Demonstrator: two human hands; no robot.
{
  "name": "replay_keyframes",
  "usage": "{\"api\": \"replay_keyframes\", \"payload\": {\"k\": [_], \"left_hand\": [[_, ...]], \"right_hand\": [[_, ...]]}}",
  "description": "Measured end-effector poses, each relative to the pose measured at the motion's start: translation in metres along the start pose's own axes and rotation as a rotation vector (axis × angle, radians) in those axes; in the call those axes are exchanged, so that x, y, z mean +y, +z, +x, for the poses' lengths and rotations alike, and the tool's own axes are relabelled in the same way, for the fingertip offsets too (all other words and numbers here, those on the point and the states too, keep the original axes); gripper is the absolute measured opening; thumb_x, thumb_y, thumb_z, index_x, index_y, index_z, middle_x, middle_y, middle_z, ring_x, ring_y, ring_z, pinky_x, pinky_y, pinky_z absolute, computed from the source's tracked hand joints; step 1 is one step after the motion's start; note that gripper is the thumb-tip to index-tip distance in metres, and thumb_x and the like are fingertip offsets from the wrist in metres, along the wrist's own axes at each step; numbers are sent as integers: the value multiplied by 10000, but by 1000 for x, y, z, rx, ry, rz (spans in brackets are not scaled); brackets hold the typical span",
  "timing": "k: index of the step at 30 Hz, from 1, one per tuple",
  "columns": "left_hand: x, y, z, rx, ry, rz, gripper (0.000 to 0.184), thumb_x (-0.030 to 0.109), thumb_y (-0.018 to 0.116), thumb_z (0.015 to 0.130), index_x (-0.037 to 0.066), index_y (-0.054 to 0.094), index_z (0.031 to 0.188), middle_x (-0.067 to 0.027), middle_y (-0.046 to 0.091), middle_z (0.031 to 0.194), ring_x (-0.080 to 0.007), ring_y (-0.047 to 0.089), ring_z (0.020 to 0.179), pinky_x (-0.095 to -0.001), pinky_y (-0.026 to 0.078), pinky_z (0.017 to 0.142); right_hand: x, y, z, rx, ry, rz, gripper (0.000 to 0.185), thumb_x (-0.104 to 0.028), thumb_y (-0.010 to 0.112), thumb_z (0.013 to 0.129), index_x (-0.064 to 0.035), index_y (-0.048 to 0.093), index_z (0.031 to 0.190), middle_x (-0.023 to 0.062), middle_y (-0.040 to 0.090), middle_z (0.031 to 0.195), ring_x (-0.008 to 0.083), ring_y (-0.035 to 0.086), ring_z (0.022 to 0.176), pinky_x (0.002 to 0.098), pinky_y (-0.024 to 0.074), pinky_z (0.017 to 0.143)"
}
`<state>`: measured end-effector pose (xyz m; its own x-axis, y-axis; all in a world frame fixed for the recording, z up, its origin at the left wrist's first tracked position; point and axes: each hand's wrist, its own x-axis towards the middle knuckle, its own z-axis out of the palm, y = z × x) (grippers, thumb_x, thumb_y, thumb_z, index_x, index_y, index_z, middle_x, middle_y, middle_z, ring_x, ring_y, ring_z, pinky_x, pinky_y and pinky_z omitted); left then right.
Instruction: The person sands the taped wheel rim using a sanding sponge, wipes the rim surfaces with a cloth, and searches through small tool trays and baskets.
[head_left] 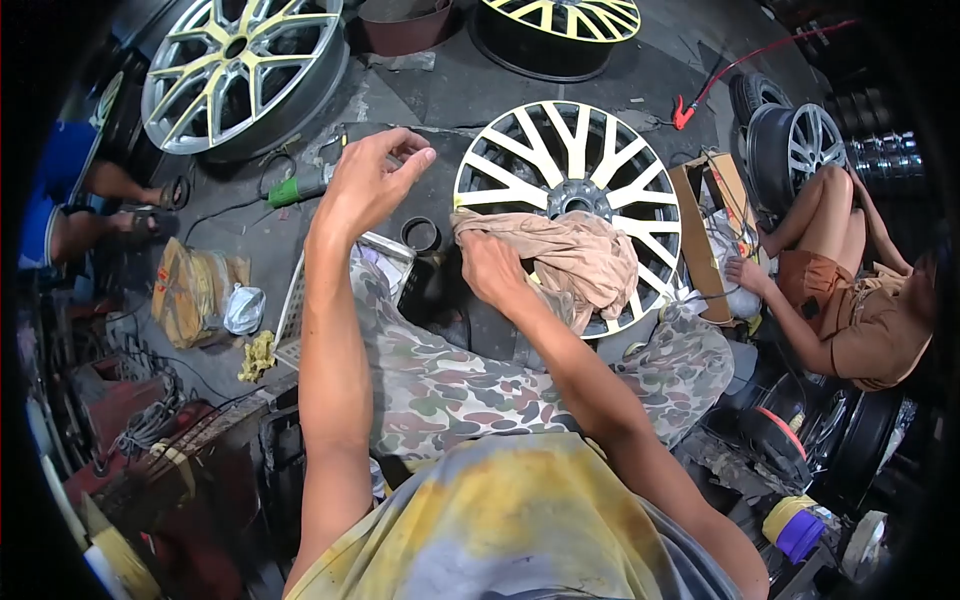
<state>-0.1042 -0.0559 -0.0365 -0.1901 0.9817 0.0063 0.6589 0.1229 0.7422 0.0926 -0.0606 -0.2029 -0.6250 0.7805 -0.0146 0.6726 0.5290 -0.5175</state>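
A wheel rim (pixel 630 195) with pale cream spokes lies face up in front of me. Over its lower middle is a crumpled beige cloth (pixel 590 255). My right hand (pixel 490 268) grips the cloth's left end by the rim's lower left edge, fingers curled round it. Raised to the left of the rim is my left hand (pixel 378 175), its fingers loosely bent and the thumb apart, with nothing in it. Below that hand, a green angle grinder (pixel 290 190) lies on the floor. A short dark ring-shaped cup (pixel 421 234) stands between my forearms.
Another rim (pixel 235 75) leans at the upper left, and one more (pixel 565 15) lies at the top. To the right are a cardboard box (pixel 700 240) and a seated person (pixel 850 310) beside a grey rim (pixel 815 140). A red air gun (pixel 683 112) with a hose lies behind. Someone's legs (pixel 90 200) show at left.
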Motion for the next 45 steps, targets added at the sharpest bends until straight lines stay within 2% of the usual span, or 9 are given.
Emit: {"api": "replay_keyframes", "payload": {"k": [4,10,19,28,30,34,36,40,45], "left_hand": [[-6,6,3,-19,42,12,312,256,675,925,-15,696,1078,-109,706,846,-139,591,701,-322,490,697],[-6,2,-3,-64,-43,48,306,247,682,899,-10,709,1062,-175,733,915,-265,692,764,-362,533,747],[-4,6,-10,-88,3,51,321,261,691,898,2,704,1088,-178,724,911,-287,689,768,-377,534,756],[2,19,1,-152,69,51,315,272,689,897,-1,717,1052,-207,723,929,-318,700,860,-387,529,806],[1,26,5,-196,112,27,308,254,673,934,-5,702,1097,-130,713,856,-181,640,753,-336,510,722],[-4,35,19,-227,94,47,309,265,681,917,-11,713,1052,-127,709,827,-196,638,722,-349,511,712],[-2,37,25,-232,39,44,315,276,676,913,-11,716,1038,-128,708,825,-214,644,737,-354,510,736],[9,51,34,-248,113,26,325,289,639,948,-3,711,1071,-108,725,887,-177,676,835,-330,517,783],[79,75,17,-786,234,-870,556,479,466,1046,-16,653,1218,-70,674,1127,-124,614,1054,-289,468,968]], "right_hand": [[-18,18,5,49,81,-55,128,-39,513,870,19,616,920,253,677,871,424,684,803,536,535,699],[-30,12,13,108,300,145,161,-97,561,845,31,626,917,258,685,862,473,669,769,549,540,705],[-33,25,32,-2,522,351,350,-39,632,814,48,602,1152,290,563,1292,459,572,1177,511,487,980],[6,-6,48,-127,524,158,276,-67,583,869,0,682,1117,267,639,1232,426,615,1162,487,513,983],[17,1,48,-144,426,174,287,-77,600,848,3,680,1111,280,647,1199,428,637,1122,502,521,966],[35,-4,46,-187,295,128,224,-43,543,849,19,707,989,268,692,1062,397,670,1066,504,534,902],[39,-20,30,-75,230,71,200,-77,530,874,20,699,918,232,711,913,323,717,939,443,555,803],[12,-123,-12,-186,197,958,232,-213,540,932,-2,632,910,30,636,819,80,573,754,253,479,686],[8,-239,-46,-268,53,1014,291,-248,574,960,5,680,1059,-16,636,877,67,535,787,235,449,699]]}}
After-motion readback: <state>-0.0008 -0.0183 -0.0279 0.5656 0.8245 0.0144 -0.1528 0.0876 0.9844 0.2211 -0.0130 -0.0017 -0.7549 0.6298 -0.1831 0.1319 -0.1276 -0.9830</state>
